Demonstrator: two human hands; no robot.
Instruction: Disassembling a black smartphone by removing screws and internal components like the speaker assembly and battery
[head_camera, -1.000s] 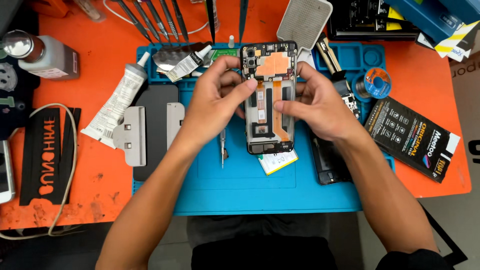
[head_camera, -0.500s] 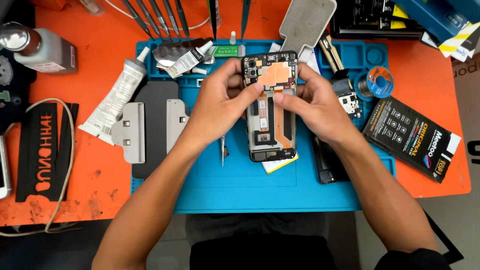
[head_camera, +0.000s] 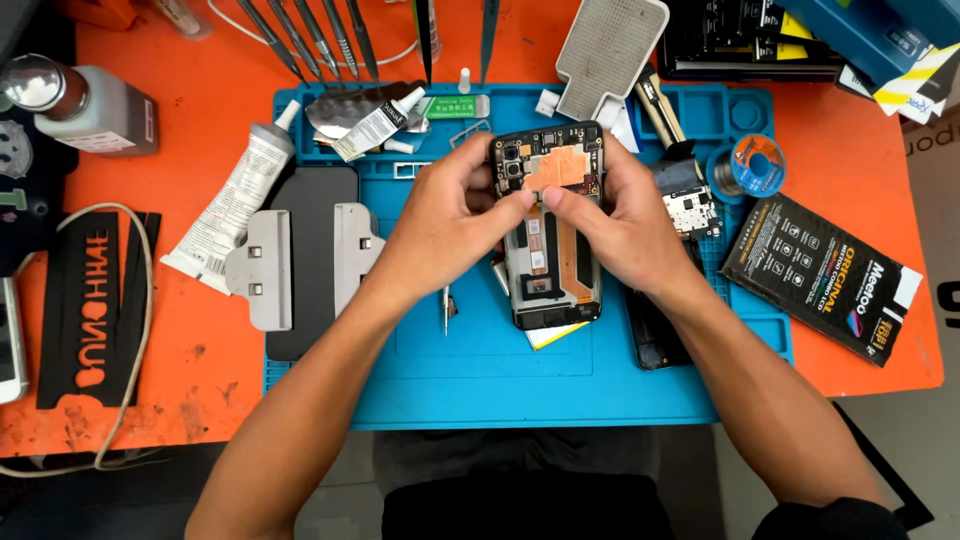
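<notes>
Gripping an opened smartphone (head_camera: 548, 235) from both sides, a person works over a blue repair mat (head_camera: 480, 370) laid on the orange bench (head_camera: 200, 380); the left hand (head_camera: 440, 215) curls around the phone's left edge and the right hand (head_camera: 625, 215) around its right edge, both thumbs pressing on the copper-coloured shield near the top of the exposed board; the phone lies back-open near the middle of the mat, toward its far edge, over a yellow-and-white slip (head_camera: 550, 335).

One clear bottle with a metal cap (head_camera: 80, 100) lies near the bench's far left corner, its contents not discernible; one large white glue tube (head_camera: 232, 205) lies slantwise across the mat's left edge; one smaller tube (head_camera: 375, 122) rests on a crumpled foil pouch at the mat's far left corner; one spool of solder wire (head_camera: 750, 165) sits in the mat's far right corner.

One dark slab with two grey metal clamps (head_camera: 300, 250) occupies the mat's left side; one perforated metal plate (head_camera: 610, 45) leans over the far edge; about five slender tools (head_camera: 300, 40) fan along the bench's far edge; one black printed packet (head_camera: 820, 275) lies by the bench's right edge.
</notes>
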